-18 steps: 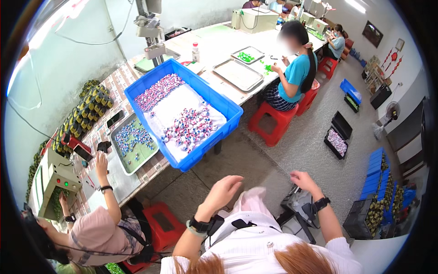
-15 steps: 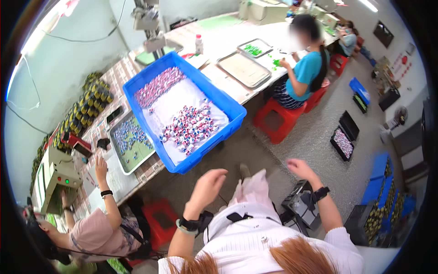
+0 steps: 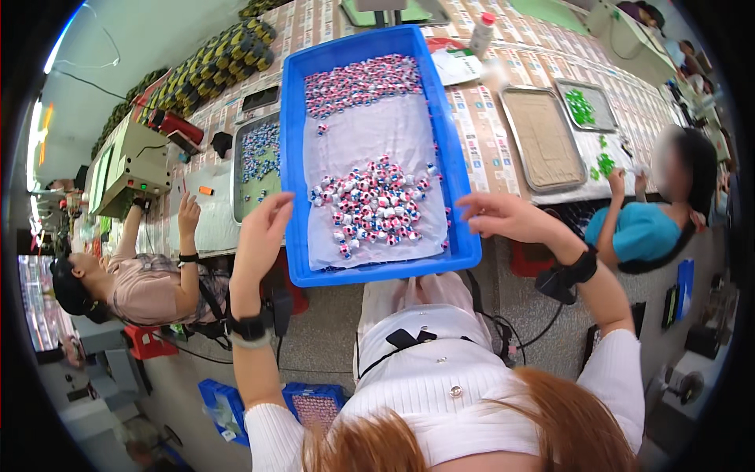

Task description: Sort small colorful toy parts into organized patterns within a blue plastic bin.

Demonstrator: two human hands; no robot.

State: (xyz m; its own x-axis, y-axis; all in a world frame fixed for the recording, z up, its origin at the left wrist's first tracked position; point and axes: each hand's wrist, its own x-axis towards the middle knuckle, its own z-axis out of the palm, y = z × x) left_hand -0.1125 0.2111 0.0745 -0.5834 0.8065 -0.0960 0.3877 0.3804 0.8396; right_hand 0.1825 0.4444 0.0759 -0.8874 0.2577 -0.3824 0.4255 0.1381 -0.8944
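In front of me a blue plastic bin (image 3: 462,236) rests on the table, lined with a white sheet (image 3: 358,138). A loose heap of small round pieces (image 3: 377,206) in white, pink and blue lies on the sheet's near half. Tightly packed rows of similar pieces (image 3: 362,85) fill the far end. My left hand (image 3: 263,228) is beside the bin's left wall, fingers loosely bent and apart, holding nothing. On the other side my right hand (image 3: 507,216) is by the right wall, fingers spread and empty. Whether either hand touches the bin is hard to tell.
Left of the bin stands a green-bottomed tray (image 3: 250,189) of small blue pieces. A person in pink (image 3: 149,291) works at a machine (image 3: 130,169) there. To the right are a metal tray (image 3: 543,138), green pieces (image 3: 580,106) and a person in blue (image 3: 641,236).
My view has turned rightward and come closer to the table, so the bin now sits straight ahead. Both hands have moved forward to either side of it.
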